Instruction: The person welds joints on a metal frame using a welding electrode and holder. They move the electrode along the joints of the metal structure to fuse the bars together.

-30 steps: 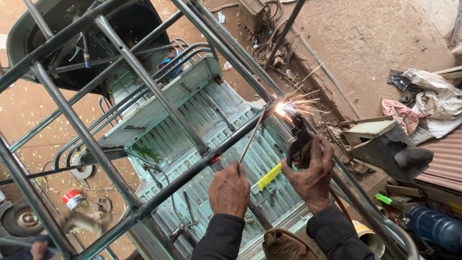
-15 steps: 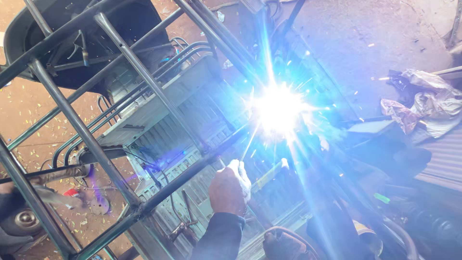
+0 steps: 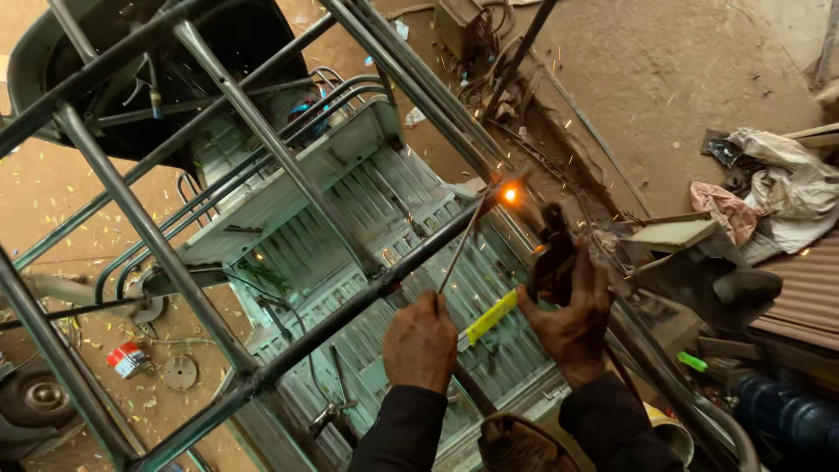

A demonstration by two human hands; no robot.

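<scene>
- Sparks scatter from an orange glow [image 3: 509, 194] at a joint of the grey tubular steel frame [image 3: 288, 175].
- Left hand [image 3: 420, 343], just below that glow, is curled shut, pinching the thin bare welding rod [image 3: 458, 246], whose tip reaches up to the glow.
- Right hand [image 3: 572, 316], beside the left, is closed around the dark electrode holder [image 3: 551, 253].
- Yellow flat strip [image 3: 489, 318] lies between the hands.
- Ribbed grey metal floor panel [image 3: 398, 197] lies beneath the frame.

An outdoor welding workshop: a welded steel tube frame [image 3: 262, 157] over a vehicle body, a glowing weld spot [image 3: 509, 195], dirt floor [image 3: 682, 79] strewn with scrap and rags [image 3: 778, 188]
</scene>
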